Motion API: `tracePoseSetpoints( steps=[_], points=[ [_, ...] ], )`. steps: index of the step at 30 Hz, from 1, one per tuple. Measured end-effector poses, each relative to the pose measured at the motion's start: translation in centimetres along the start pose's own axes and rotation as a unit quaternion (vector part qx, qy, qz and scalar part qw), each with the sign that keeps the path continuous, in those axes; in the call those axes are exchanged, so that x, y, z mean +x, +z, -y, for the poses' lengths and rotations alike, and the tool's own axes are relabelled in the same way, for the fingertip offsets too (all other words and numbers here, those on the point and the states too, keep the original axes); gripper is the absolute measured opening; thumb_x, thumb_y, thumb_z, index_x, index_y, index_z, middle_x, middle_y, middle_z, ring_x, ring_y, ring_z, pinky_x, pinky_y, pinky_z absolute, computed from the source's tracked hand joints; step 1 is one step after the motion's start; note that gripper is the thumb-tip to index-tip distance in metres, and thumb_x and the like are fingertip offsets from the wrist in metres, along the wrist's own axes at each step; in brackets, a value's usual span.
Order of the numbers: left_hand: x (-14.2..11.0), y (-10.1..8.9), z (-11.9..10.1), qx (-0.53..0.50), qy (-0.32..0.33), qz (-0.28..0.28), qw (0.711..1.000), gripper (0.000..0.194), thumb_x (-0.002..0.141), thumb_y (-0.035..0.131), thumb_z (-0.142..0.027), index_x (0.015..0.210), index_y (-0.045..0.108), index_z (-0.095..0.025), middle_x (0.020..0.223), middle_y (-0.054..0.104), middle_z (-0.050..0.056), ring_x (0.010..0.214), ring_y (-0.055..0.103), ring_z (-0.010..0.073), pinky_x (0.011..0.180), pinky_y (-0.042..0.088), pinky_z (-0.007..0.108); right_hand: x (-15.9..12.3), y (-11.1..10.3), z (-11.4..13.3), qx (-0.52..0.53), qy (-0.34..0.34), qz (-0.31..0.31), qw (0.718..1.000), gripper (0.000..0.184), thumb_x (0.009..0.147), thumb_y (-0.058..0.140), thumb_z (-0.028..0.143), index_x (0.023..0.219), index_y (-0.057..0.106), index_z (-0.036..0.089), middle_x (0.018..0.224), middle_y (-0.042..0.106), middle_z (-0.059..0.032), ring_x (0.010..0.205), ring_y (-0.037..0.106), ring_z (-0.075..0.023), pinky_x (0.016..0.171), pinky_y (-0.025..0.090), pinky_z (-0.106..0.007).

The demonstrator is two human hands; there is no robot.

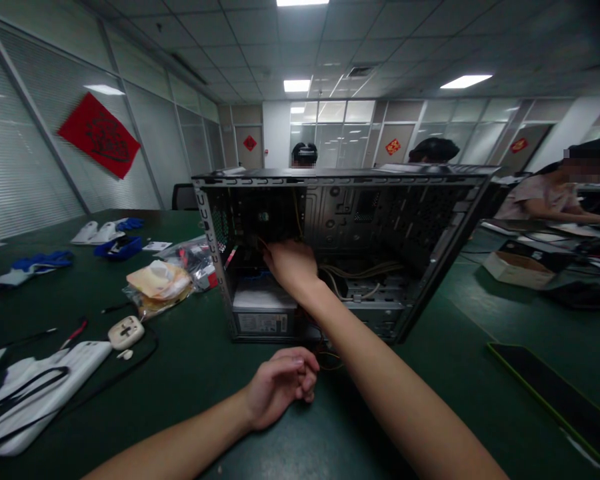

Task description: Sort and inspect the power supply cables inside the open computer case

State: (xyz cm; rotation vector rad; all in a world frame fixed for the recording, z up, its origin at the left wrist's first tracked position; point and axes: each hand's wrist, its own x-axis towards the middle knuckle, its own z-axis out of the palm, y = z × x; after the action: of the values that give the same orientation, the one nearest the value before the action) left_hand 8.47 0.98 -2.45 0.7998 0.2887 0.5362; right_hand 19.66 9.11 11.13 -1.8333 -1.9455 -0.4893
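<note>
An open black computer case [347, 172] lies in front of me with its inside facing me. My right hand [293, 263] reaches into its left part, below a dark fan [265, 217]. The fingers there are bent together, and whatever is at their tips is too dark to make out. Low in the case sits a silver power supply [260, 323] with a label; pale cables [365, 270] run to the right of my wrist. My left hand [285, 387] rests before the case, palm turned up, with loosely curled fingers and nothing in it. Thin wires [330, 360] hang down near its fingertips.
Left on the green table are plastic bags [160, 283], a white earbud case [126, 332], a white power strip [55, 393], a blue tray [119, 248] and gloves [43, 261]. Rightward are a dark mat [555, 400], a cardboard box [517, 267] and a person [540, 197].
</note>
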Motion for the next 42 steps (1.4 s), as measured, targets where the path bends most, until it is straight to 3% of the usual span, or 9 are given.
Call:
tracePoseSetpoints(
  steps=[9, 23, 34, 37, 39, 42],
  points=[
    [0.0, -0.1, 0.0, 0.005, -0.001, 0.005, 1.000, 0.019, 0.071, 0.063, -0.025, 0.081, 0.069, -0.009, 0.055, 0.053, 0.002, 0.049, 0.042, 0.0107, 0.060, 0.035, 0.030, 0.3, -0.1, 0.0, 0.021, 0.001, 0.016, 1.000, 0.035, 0.100, 0.042, 0.039, 0.103, 0.073, 0.021, 0.095, 0.074, -0.0133, 0.087, 0.071, -0.0265, 0.074, 0.053, -0.034],
    [-0.1, 0.0, 0.0, 0.006, -0.001, 0.009, 1.000, 0.019, 0.071, 0.063, -0.024, 0.081, 0.069, -0.008, 0.056, 0.055, 0.003, 0.051, 0.044, 0.0117, 0.060, 0.034, 0.030, 0.0, -0.1, 0.9, 0.016, 0.029, 0.007, 0.999, 0.032, 0.099, 0.046, 0.032, 0.101, 0.074, 0.016, 0.094, 0.074, -0.0161, 0.086, 0.072, -0.0288, 0.072, 0.054, -0.035],
    [0.0, 0.1, 0.3, 0.008, 0.013, 0.001, 1.000, 0.023, 0.074, 0.065, -0.028, 0.083, 0.070, -0.007, 0.056, 0.055, 0.003, 0.050, 0.046, 0.0112, 0.060, 0.036, 0.029, 1.4, 0.3, 2.3, 0.022, 0.014, 0.018, 1.000, 0.038, 0.102, 0.040, 0.032, 0.101, 0.072, 0.011, 0.094, 0.073, -0.0190, 0.087, 0.072, -0.0280, 0.073, 0.054, -0.034],
    [0.1, 0.2, -0.5, 0.002, 0.060, -0.013, 0.998, 0.029, 0.079, 0.065, -0.030, 0.099, 0.070, -0.010, 0.067, 0.061, 0.005, 0.057, 0.050, 0.0125, 0.061, 0.039, 0.028, 1.1, -0.1, 2.4, 0.026, 0.012, 0.023, 0.999, 0.041, 0.103, 0.039, 0.037, 0.101, 0.072, 0.013, 0.094, 0.072, -0.0180, 0.087, 0.071, -0.0274, 0.072, 0.053, -0.033],
    [0.1, 0.5, -1.9, 0.006, 0.115, -0.028, 0.993, 0.035, 0.081, 0.066, -0.031, 0.110, 0.067, -0.013, 0.090, 0.066, 0.010, 0.075, 0.058, 0.0173, 0.065, 0.042, 0.028, 0.3, -0.9, 2.0, 0.037, -0.002, 0.011, 0.999, 0.043, 0.103, 0.036, 0.040, 0.103, 0.071, 0.014, 0.093, 0.072, -0.0163, 0.084, 0.070, -0.0250, 0.071, 0.051, -0.031],
    [-0.2, 1.4, -5.1, 0.010, 0.185, -0.044, 0.982, 0.038, 0.087, 0.060, -0.032, 0.122, 0.062, -0.017, 0.128, 0.059, 0.012, 0.109, 0.055, 0.0247, 0.078, 0.047, 0.031, -2.5, -2.2, 0.1, 0.071, -0.083, -0.072, 0.991, 0.039, 0.104, 0.035, 0.035, 0.103, 0.068, 0.014, 0.094, 0.071, -0.0129, 0.086, 0.066, -0.0219, 0.075, 0.047, -0.029]
  ],
)
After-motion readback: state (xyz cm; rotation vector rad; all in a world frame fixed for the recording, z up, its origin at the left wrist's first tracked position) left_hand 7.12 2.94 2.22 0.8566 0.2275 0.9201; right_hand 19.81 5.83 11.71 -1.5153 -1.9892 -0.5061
